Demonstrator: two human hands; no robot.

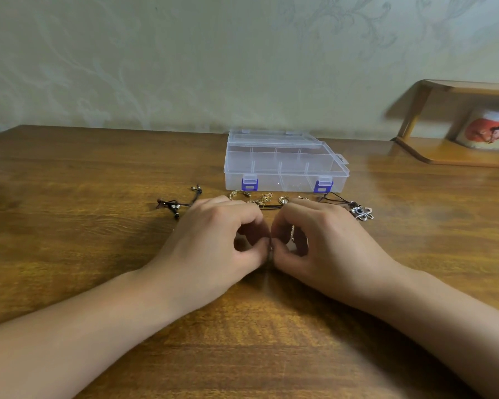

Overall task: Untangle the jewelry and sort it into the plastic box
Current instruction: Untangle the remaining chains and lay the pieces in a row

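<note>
Wooden table [69, 226] edge behind plastic box [285, 168]

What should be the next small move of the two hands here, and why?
Probably to ease the fingertips apart gently and work the piece loose. The left hand and right hand meet at their tips, pinching a small jewelry piece too hidden to identify. The other jewelry lies in front of the plastic box, whose lid is shut, so sorting cannot begin yet.

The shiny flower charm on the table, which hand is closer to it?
Right. The right hand sits just beside the flower charm, which lies past its knuckles; the left hand is farther away, on the other side of the right hand.
</note>
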